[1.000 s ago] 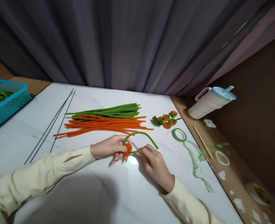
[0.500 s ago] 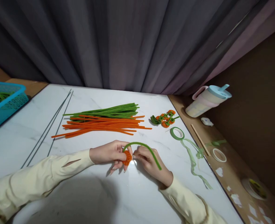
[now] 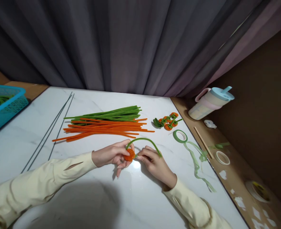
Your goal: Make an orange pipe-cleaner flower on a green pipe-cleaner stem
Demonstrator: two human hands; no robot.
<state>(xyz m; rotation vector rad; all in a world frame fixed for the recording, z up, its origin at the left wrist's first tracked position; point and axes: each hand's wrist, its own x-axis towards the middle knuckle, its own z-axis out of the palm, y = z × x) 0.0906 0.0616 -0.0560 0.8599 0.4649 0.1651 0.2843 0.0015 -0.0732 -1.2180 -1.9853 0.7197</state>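
Observation:
Between the thumb and fingers of my left hand is a small round orange ball of coiled pipe cleaner. A green pipe cleaner arches from the ball over to the right, its free end above the back of my right hand. My right thumb and index finger pinch a short green end at the ball's right side. Behind my hands lie a bundle of orange pipe cleaners and a bundle of green pipe cleaners. Several finished orange-and-green pieces rest at the right.
Dark thin wires lie at the left, near a blue basket. On the right are a roll of green tape, loose green ribbon, a wooden stick, a white ring and a lidded cup.
The orange ball has turned in my left hand and risen slightly. The green arch has moved up, its free end now higher, and my right fingers have shifted slightly upward.

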